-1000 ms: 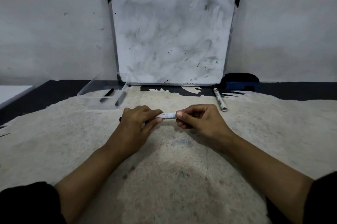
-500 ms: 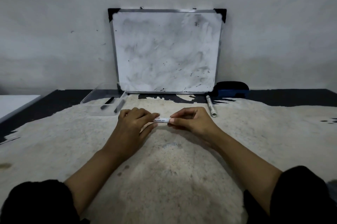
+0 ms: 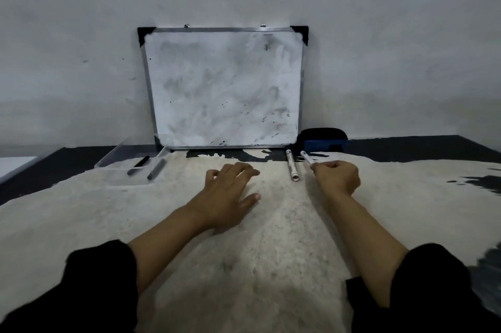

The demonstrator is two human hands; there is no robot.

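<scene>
Right hand [image 3: 336,179] gripped a marker [image 3: 306,156], left hand [image 3: 230,191] lay open on the worktop [image 3: 244,265]; whiteboard [image 3: 225,88] only smudged, so writing judged not yet begun.

A whiteboard [image 3: 225,88], white smeared grey and flecked black, silver-framed with black corner caps [image 3: 145,33], against a pale grey wall [image 3: 81,34]. Mottled cream covering [image 3: 244,265] overlies a black tabletop [image 3: 406,148]. The held marker [image 3: 307,157] and loose marker [image 3: 292,166] are white; eraser [image 3: 322,140] blue and black; sleeves [image 3: 95,292] black.
</scene>
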